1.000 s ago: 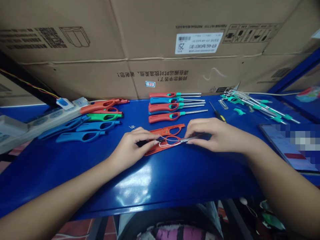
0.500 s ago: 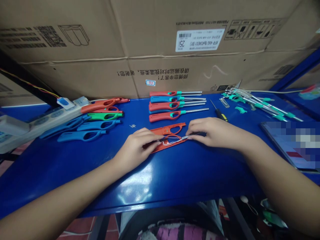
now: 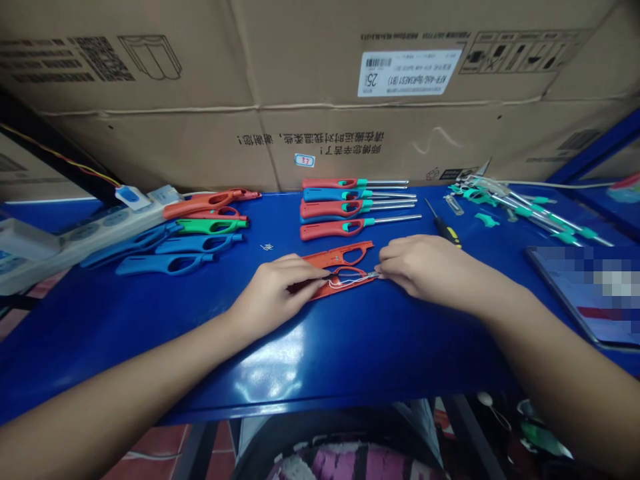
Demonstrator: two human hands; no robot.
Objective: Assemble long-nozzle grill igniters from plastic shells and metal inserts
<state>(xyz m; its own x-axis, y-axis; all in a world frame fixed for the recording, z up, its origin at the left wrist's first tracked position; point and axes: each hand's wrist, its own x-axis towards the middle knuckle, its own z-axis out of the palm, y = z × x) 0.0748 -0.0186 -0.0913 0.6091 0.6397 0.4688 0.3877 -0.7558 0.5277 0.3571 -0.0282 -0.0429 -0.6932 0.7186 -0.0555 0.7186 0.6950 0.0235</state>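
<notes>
Two orange lighter casing halves lie on the blue table, the back half [image 3: 340,255] whole in view and the front half [image 3: 350,285] partly under my left hand [image 3: 287,287]. Thumb and fingertips of that hand pinch a small dark part [image 3: 329,275] over the front half. A thin white wire [image 3: 337,284] runs from there along this casing. At its right end, my right hand [image 3: 415,270] is closed with its fingertips on a small metal piece [image 3: 372,274]. The fingers hide most of both small parts.
Behind lie assembled lighters [image 3: 333,229] with metal tubes. Blue, green and orange casings [image 3: 167,264] rest left beside a power strip [image 3: 95,230]. Tiny screws [image 3: 267,247], a screwdriver [image 3: 447,230], tubes with green parts [image 3: 543,213] and a tablet-like device [image 3: 575,287] lie about.
The view has shifted slightly. My right fingers have drawn closer together at the metal piece, and the dark part shows more clearly at my left fingertips. Both casing halves remain in place.
</notes>
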